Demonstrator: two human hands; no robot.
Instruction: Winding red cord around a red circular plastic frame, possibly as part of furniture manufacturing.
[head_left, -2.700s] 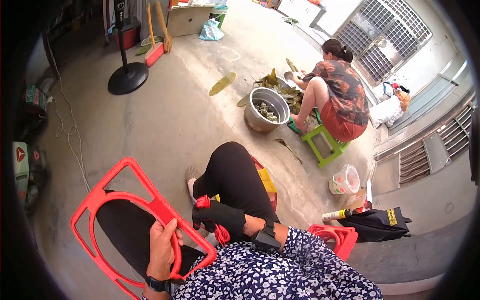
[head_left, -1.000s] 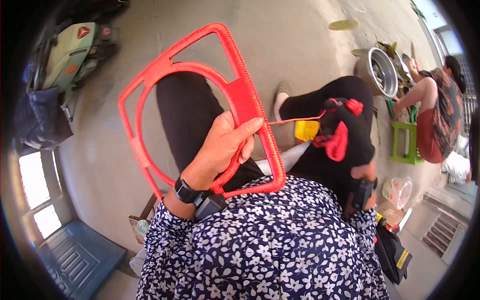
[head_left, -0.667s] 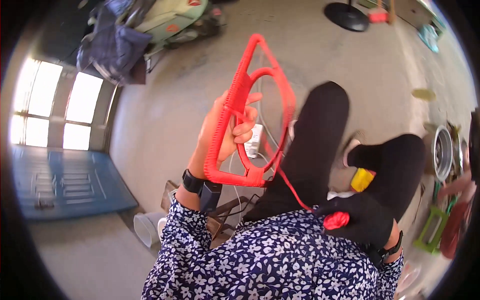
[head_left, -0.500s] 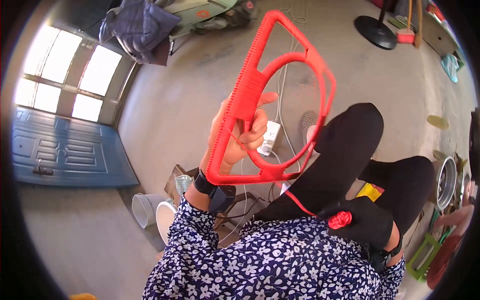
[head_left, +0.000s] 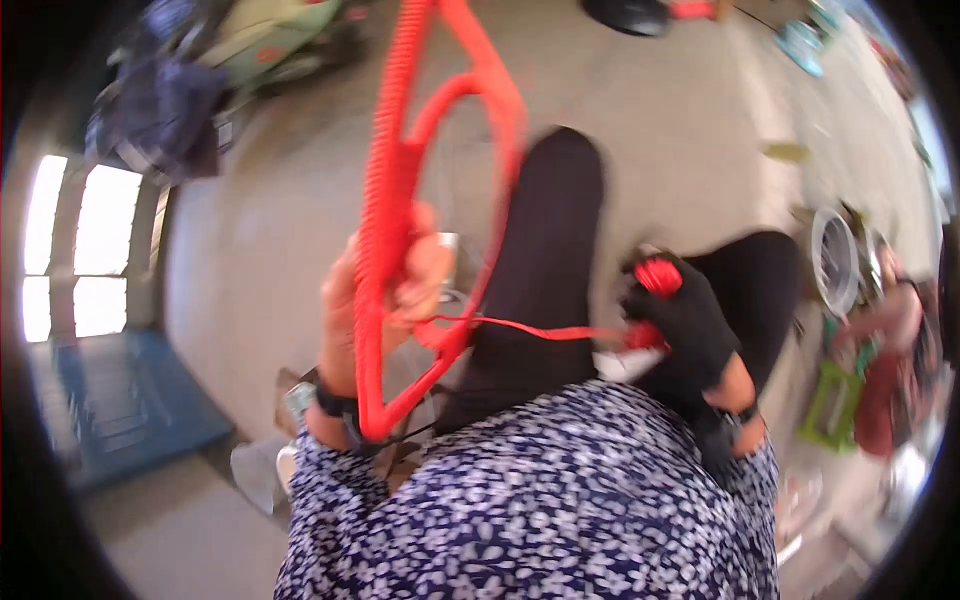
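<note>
My left hand [head_left: 424, 268], bare, is closed around the thick wrapped side of a red cord-wrapped frame [head_left: 377, 210]. The frame is roughly triangular with a ring set inside it, and it stands upright in front of me, blurred. My right hand [head_left: 697, 325] wears a black glove and is closed on a small bundle of red cord [head_left: 658, 277], part of which pokes out above the fist. Between the two hands a strand of red cord [head_left: 545, 331] stretches nearly level over my dark-trousered thigh.
A person [head_left: 885, 340] sits at the right near a green stool [head_left: 832, 405] and a round pale-rimmed basin [head_left: 834, 262]. At the left are a blue door [head_left: 140, 400] and a pale bucket [head_left: 258, 474]. A black round base [head_left: 628, 14] stands on the floor ahead.
My right hand has risen and moved forward from my lap, drawing the red strand out sideways. The frame has turned more edge-on, and the whole view has swung to the right.
</note>
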